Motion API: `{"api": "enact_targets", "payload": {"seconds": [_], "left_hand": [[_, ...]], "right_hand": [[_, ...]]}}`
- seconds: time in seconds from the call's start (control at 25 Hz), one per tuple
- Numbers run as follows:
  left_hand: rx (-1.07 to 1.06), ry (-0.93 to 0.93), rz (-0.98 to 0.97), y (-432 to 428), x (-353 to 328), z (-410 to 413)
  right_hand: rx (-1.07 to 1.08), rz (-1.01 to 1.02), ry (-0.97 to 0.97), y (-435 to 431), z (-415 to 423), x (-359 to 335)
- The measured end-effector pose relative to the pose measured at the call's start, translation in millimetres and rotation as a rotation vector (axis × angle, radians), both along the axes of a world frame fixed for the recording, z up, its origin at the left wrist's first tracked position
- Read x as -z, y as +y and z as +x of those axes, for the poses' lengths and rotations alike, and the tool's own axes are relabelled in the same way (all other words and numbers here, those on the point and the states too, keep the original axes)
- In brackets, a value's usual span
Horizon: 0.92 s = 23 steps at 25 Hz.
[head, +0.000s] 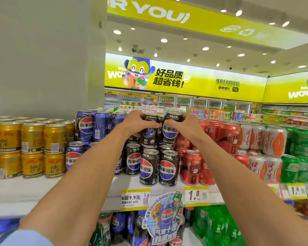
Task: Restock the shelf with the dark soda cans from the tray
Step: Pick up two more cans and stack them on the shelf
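Note:
Two black soda cans sit in the upper layer of the stack on the white shelf (43, 189). My left hand (134, 121) grips the left black can (149, 134) near its top. My right hand (180, 124) holds the right black can (170, 134), whose blue and red logo faces me. Both cans stand upright on top of the lower black cans (157, 167), several in rows at the shelf front. The tray is out of view.
Blue cans (91, 126) stand left of the black stack, gold cans (32, 148) further left. Red cans (192, 167), white-orange cans and green cans (300, 157) fill the right. Price tags (196, 196) hang on the shelf edge. Bottles fill the shelf below.

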<state>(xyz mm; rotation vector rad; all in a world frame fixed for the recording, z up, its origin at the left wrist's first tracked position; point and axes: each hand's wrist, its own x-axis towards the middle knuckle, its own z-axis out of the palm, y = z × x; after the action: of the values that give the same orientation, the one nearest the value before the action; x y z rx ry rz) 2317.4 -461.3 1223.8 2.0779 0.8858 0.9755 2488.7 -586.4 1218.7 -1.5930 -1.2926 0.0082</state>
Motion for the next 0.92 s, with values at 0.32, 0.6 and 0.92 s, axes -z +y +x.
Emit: {"api": "enact_targets", "payload": {"seconds": [0.32,0.6,0.92], "left_hand": [[0.012,0.01,-0.052,35,11,7],[0.018,0.013,-0.055,39,11,9],[0.031,0.007,-0.02,40,15,16]], "right_hand": [[0.004,-0.048,-0.116,34,1,10],[0.02,-0.059,-0.132,38,2,11],[0.115,-0.124,-0.294,29,-5,-3]]}}
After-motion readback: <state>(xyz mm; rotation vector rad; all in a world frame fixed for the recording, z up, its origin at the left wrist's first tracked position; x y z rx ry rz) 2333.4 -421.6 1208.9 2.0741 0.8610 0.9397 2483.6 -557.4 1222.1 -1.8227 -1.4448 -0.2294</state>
